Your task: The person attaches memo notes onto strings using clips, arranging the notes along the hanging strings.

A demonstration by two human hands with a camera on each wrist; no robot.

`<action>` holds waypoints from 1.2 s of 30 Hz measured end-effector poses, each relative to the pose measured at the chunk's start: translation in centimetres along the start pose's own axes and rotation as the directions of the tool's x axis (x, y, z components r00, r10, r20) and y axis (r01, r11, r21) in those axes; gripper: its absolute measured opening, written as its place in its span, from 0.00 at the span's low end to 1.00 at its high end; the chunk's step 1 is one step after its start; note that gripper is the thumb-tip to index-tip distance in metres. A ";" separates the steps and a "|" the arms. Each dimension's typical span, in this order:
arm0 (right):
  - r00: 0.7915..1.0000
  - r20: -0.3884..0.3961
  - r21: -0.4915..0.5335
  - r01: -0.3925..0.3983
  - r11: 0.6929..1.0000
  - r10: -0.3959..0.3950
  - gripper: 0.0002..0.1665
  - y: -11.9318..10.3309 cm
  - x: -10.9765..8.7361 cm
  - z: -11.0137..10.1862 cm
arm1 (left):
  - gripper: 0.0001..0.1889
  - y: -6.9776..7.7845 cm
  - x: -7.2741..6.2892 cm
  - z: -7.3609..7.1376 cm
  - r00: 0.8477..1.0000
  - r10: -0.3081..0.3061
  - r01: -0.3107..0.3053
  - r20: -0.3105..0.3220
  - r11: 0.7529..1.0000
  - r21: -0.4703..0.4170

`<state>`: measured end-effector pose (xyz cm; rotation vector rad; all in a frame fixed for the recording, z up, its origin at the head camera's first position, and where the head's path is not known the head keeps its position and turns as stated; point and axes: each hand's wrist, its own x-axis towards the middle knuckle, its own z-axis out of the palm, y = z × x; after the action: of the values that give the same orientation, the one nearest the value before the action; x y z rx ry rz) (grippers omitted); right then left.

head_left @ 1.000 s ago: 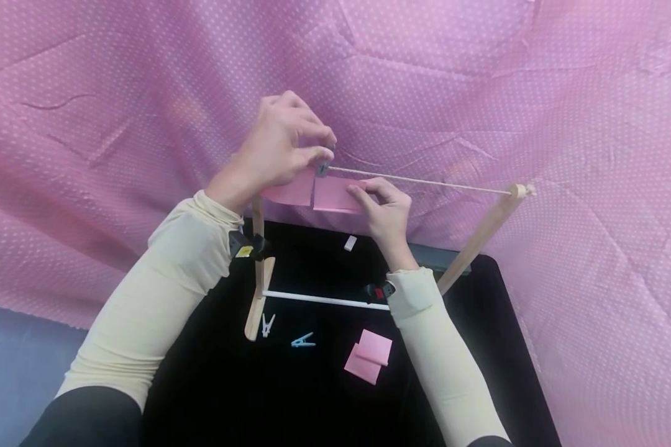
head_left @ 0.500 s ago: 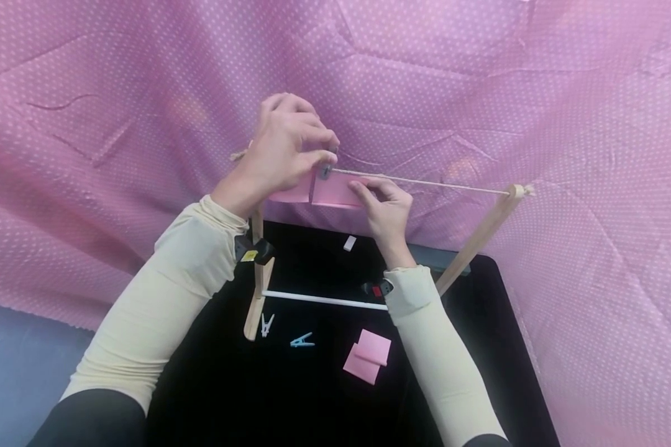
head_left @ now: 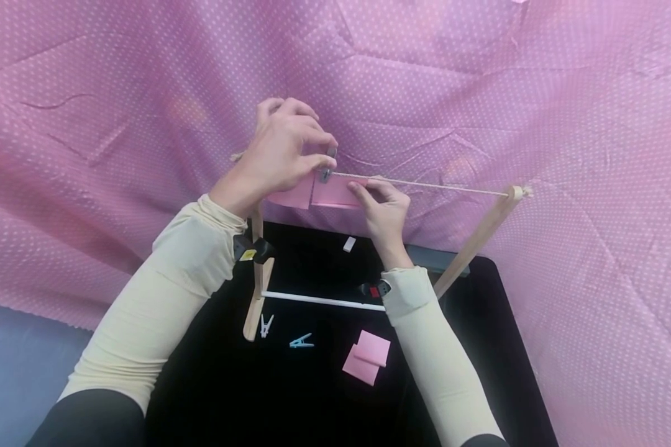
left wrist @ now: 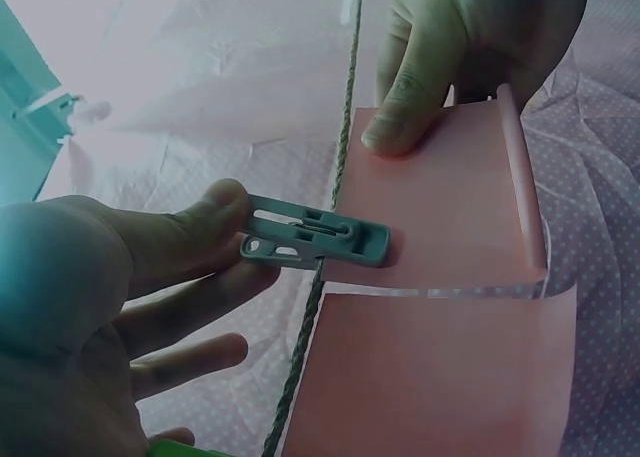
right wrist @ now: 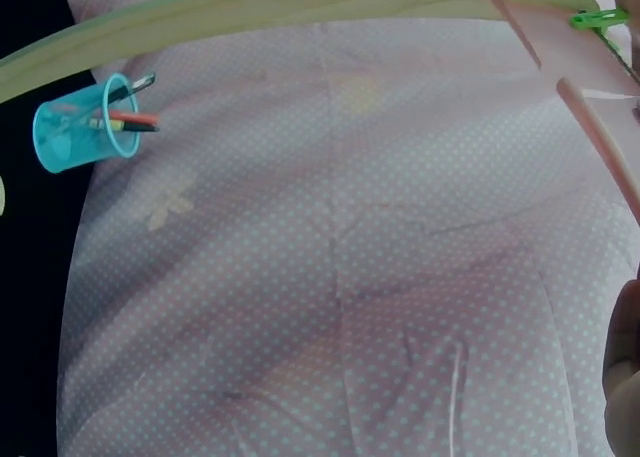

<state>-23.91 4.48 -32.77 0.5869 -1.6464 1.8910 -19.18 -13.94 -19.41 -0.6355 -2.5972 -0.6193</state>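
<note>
In the head view my left hand (head_left: pixel 282 152) is raised at the string (head_left: pixel 436 184). Its thumb and index finger pinch the handle ends of a grey-green clothespin (left wrist: pixel 320 235), whose other end lies over the string and the edge of a pink paper note (left wrist: pixel 450 197). My right hand (head_left: pixel 388 211) holds that note's far side between thumb and fingers. Beside it along the string hangs a second pink note (left wrist: pixel 430 367), a narrow gap between them. A bright green clothespin (right wrist: pixel 598 19) sits at the second note's top in the right wrist view.
A wooden post (head_left: pixel 478 239) carries the string's right end; a white rod (head_left: pixel 324 301) spans the stand low down. On the black table (head_left: pixel 229 397) lie a white clothespin (head_left: pixel 266 326), a blue clothespin (head_left: pixel 302 341) and overlapping pink notes (head_left: pixel 373 347). A blue cup (right wrist: pixel 75 137) holds pens.
My left hand has shifted slightly right, and slightly more of the clothespin shows at its fingertips. The held note's lower edge sits a little higher. Both hands keep their hold.
</note>
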 end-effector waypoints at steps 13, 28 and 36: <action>0.999 0.020 0.020 -0.048 0.999 0.048 0.15 0.0 0.0 -0.3 | 0.14 0.2 0.3 -0.4 0.994 -0.076 0.077 0.077 0.997 -0.003; 0.992 0.098 0.057 -0.082 0.995 0.076 0.24 0.7 0.1 -2.2 | 0.22 0.6 0.7 -1.1 0.990 -0.125 0.124 0.059 0.992 0.008; 0.994 0.039 -0.048 -0.104 0.993 0.105 0.31 2.0 -1.9 -7.1 | 0.18 -0.7 -2.1 -2.1 0.939 -0.004 -0.062 -0.344 0.981 -0.181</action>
<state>-23.55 11.04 -36.60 0.5338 -1.7738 1.9207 -17.32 -16.27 -18.89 -0.5641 -2.2170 -0.8906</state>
